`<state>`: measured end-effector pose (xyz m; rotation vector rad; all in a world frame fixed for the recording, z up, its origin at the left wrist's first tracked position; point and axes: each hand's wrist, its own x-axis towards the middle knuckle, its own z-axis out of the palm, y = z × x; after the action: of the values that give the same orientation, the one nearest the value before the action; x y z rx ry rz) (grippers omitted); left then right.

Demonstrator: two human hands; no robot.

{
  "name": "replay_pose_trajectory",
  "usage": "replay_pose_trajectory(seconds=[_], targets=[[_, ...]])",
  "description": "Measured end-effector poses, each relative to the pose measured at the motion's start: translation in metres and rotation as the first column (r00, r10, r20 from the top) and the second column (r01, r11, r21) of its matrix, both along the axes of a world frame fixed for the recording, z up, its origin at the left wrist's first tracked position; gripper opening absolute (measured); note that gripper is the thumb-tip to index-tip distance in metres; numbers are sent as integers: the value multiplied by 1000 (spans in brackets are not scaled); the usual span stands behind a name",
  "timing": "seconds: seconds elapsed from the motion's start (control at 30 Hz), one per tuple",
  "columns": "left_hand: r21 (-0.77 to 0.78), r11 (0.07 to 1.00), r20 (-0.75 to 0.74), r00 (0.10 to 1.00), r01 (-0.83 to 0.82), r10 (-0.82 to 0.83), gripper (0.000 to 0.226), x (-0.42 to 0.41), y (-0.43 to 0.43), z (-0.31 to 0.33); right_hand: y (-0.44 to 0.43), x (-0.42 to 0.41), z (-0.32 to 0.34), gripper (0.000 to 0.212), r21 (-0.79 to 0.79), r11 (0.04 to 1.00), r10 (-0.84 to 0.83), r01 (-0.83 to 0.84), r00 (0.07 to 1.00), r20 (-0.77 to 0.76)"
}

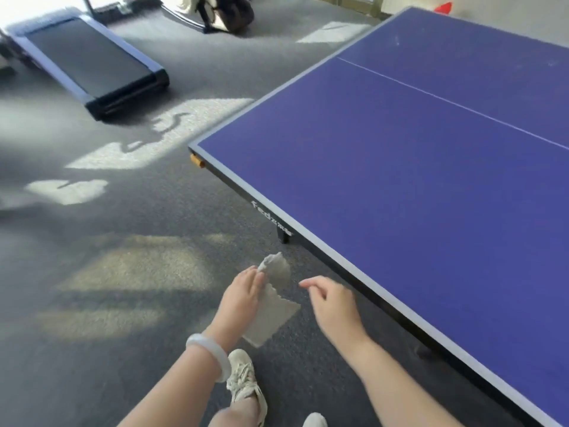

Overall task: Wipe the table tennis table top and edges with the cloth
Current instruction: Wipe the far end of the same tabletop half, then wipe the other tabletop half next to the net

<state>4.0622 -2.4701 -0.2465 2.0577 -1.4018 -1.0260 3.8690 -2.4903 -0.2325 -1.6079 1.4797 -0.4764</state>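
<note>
The left hand [241, 295] grips a pale grey cloth [272, 315] in the air over the floor, just off the near long edge of the table tennis table [400, 186]. Part of the cloth sticks up past the fingertips and the rest hangs in a flat sheet below the palm; it does not touch the table. A white bangle [209, 355] sits on that wrist. The right hand [332, 306] hangs just beside the cloth and close to the table's edge, apart from both, its fingers loosely curled and holding nothing. The table's blue top fills the right side of the view, with a pale border, a thin white line [446, 101] down its middle and an orange piece [197, 160] under the near corner. Below the hands, 1 light laced shoe [244, 383] shows on the grey carpet [123, 257], which carries patches of sunlight. A treadmill [89, 63] lies on the floor at the upper left, well apart from the table.
</note>
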Motion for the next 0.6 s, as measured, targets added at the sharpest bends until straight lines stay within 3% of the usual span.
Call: replay_pose_trajectory(seconds=[0.13, 0.3, 0.37, 0.47, 0.5, 0.53, 0.6], targets=[[-53, 991, -222, 969, -121, 107, 26, 7, 17, 25, 24, 52, 23, 23, 71, 995, 65, -75, 990, 129], [82, 947, -504, 807, -311, 308, 28, 57, 16, 41, 14, 117, 39, 17, 304, 943, 43, -136, 954, 296], [182, 914, -598, 697, -364, 396, 34, 81, 13, 44, 5, 156, 44, 15, 366, 920, 11, -144, 940, 342], [423, 791, -755, 311, -442, 577, 56, 131, 2, 47, -15, 224, 50, 13, 390, 914, -42, -109, 932, 360], [467, 775, -774, 226, -426, 591, 60, 151, -4, 51, -23, 247, 52, 13, 388, 917, -53, -93, 935, 351], [485, 774, -785, 188, -408, 591, 61, 171, -9, 53, -31, 269, 56, 15, 380, 922, -58, -79, 940, 335], [431, 809, -798, 248, -400, 549, 50, 209, -25, 63, -50, 308, 62, 18, 338, 939, -40, -62, 957, 287]])
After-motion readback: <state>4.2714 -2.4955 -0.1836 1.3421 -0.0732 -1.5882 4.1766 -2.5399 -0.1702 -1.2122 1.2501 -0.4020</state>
